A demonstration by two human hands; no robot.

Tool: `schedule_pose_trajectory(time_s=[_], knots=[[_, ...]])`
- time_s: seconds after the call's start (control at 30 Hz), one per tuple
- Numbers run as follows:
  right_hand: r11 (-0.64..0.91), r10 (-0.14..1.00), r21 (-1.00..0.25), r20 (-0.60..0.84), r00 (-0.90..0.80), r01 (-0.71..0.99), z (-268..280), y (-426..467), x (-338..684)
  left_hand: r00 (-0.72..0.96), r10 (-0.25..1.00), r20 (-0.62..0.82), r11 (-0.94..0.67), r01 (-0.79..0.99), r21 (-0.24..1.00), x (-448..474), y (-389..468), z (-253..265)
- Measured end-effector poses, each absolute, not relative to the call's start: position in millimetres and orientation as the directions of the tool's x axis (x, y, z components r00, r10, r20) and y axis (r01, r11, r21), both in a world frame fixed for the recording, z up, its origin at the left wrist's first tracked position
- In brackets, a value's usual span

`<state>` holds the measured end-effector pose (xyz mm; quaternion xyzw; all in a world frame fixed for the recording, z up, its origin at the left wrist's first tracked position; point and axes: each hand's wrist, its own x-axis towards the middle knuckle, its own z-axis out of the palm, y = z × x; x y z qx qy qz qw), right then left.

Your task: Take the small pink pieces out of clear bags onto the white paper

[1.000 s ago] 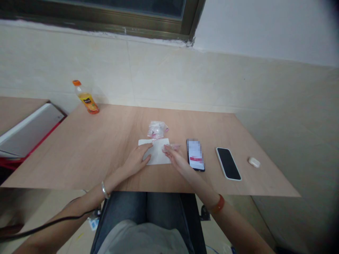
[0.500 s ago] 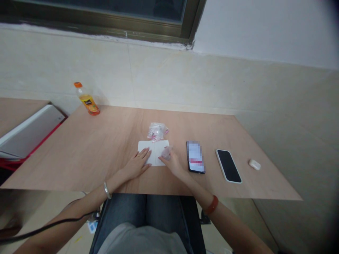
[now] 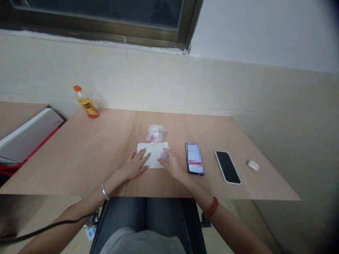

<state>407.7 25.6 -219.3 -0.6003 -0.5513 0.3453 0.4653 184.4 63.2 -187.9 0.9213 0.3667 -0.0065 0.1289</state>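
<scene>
A sheet of white paper point(image 3: 155, 159) with a faint crease lies on the wooden table. My left hand point(image 3: 134, 165) rests flat on its left part, fingers spread. At the paper's right side, my right hand point(image 3: 171, 164) has its fingers closed on a small translucent plastic bag point(image 3: 164, 154), held low over the paper. What the bag contains is too small to make out. Just beyond the paper's far edge lies another clear plastic bag point(image 3: 156, 133) with pinkish marks.
Right of the paper are a phone with a lit screen point(image 3: 195, 158), a white-edged phone with a dark screen point(image 3: 228, 167) and a small white case point(image 3: 253, 165). An orange drink bottle point(image 3: 86, 103) stands at the table's far left corner, near the wall.
My view has tilted slightly. Both hands stay almost in place on and beside the paper, with the small bag still in my right hand.
</scene>
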Motion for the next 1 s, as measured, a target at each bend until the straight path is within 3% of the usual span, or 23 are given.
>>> schedule_pose_trajectory(time_s=[0.33,0.63,0.83,1.0], knots=[[0.05,0.985,-0.914,0.112,0.131,0.402,-210,25,409,0.725,0.674,-0.144,-0.684,0.685,0.25,182,65,-184],[0.04,0.992,-0.962,0.072,0.106,0.272,-201,26,408,0.735,0.671,-0.094,-0.682,0.662,0.309,183,66,-182],[0.065,0.975,-0.978,0.105,0.196,0.2,-187,26,405,0.675,0.737,0.033,-0.589,0.619,0.52,198,62,-160],[0.052,0.979,-0.945,0.112,0.171,0.322,-178,21,398,0.562,0.811,0.164,-0.467,0.451,0.761,212,52,-148]])
